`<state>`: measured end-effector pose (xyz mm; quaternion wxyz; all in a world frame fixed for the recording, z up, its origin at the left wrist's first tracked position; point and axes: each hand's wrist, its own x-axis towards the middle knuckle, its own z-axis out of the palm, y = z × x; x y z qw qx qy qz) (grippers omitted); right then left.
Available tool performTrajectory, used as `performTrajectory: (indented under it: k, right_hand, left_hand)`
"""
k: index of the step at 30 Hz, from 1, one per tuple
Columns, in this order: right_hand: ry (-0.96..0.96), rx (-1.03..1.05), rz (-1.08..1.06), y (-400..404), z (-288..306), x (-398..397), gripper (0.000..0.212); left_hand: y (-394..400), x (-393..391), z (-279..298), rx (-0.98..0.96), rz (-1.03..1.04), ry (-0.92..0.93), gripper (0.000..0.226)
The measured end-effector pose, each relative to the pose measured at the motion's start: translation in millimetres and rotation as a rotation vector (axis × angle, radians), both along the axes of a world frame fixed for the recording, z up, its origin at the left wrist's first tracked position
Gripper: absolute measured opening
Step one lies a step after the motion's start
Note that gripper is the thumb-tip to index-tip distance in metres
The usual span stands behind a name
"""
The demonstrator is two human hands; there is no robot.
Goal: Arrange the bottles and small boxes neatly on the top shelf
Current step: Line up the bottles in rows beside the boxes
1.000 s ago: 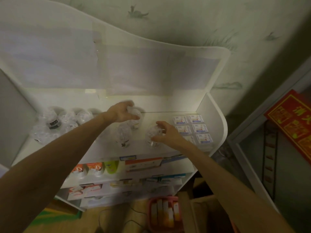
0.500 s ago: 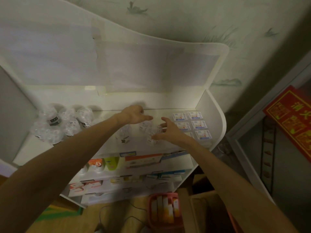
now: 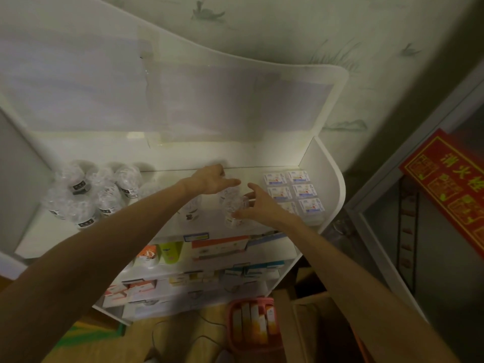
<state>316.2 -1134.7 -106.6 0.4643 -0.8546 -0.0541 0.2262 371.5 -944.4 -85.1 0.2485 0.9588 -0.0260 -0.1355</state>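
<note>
Both forearms are bare (no sleeves, watch or rings visible), hands (image 3: 212, 178) ungloved.

We see a dim, greenish frame w/ low contrast. Brightest patch sits on the top shelf (image 3: 272, 155) back panel; corners fall off dark. Soft shadows behind the clear bottles (image 3: 86, 195). Wide-angle bends edges, forearms balloon. Hands slightly motion-blurred, label text unreadable.
</note>
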Motion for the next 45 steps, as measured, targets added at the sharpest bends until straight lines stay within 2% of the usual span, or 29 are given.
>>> performTrajectory:
  k: [5,7,9,11,13,14,17,19,21,24,28,31,34,38,41,45]
  right_hand:
    - [-0.006,-0.026,-0.011,3,0,-5,0.109]
    - [-0.067,-0.120,-0.002,5,4,-6,0.113]
    - [-0.265,-0.250,-0.026,12,14,-7,0.111]
    - [-0.563,-0.334,0.002,30,25,-6,0.098]
    - [-0.786,-0.384,0.126,54,33,-3,0.086]
    - [-0.824,-0.402,0.215,67,34,-1,0.081]
    - [-0.808,-0.551,0.471,101,33,4,0.077]
    - [-0.836,-0.713,0.564,115,29,6,0.080]
    - [-0.834,-0.791,0.605,122,25,8,0.079]
    - [-0.822,-0.762,0.591,120,22,12,0.070]
    - [-0.790,-0.670,0.555,112,23,19,0.064]
    - [-0.787,-0.619,0.524,105,24,21,0.065]
    - [-0.762,-0.579,0.502,97,23,18,0.066]
    - [-0.723,-0.551,0.505,90,20,12,0.076]
    - [-0.677,-0.465,0.478,85,22,4,0.089]
    - [-0.673,-0.432,0.449,77,23,1,0.093]
  left_hand:
    - [1,-3,3,-0.028,-0.040,0.031,0.083]
    - [10,-5,10,-0.042,-0.044,0.002,0.085]
    - [29,-6,21,-0.032,-0.020,-0.062,0.077]
    - [55,-5,34,0.015,0.008,-0.112,0.063]
    - [80,-5,43,0.087,0.005,-0.116,0.051]
    - [91,-6,46,0.117,-0.002,-0.102,0.046]
    - [117,-14,51,0.196,-0.041,-0.005,0.044]
    - [128,-20,51,0.261,-0.073,0.068,0.051]
    - [136,-25,47,0.307,-0.089,0.135,0.062]
    - [142,-31,37,0.290,-0.091,0.238,0.077]
    - [144,-33,31,0.416,-0.166,0.294,0.088]
    - [146,-30,31,0.422,-0.169,0.227,0.082]
    - [142,-28,34,0.339,-0.055,0.090,0.078]
    - [123,-28,33,0.160,0.104,0.065,0.069]
    - [106,-28,29,0.206,0.131,0.041,0.076]
    - [91,-28,25,0.232,0.128,0.076,0.091]
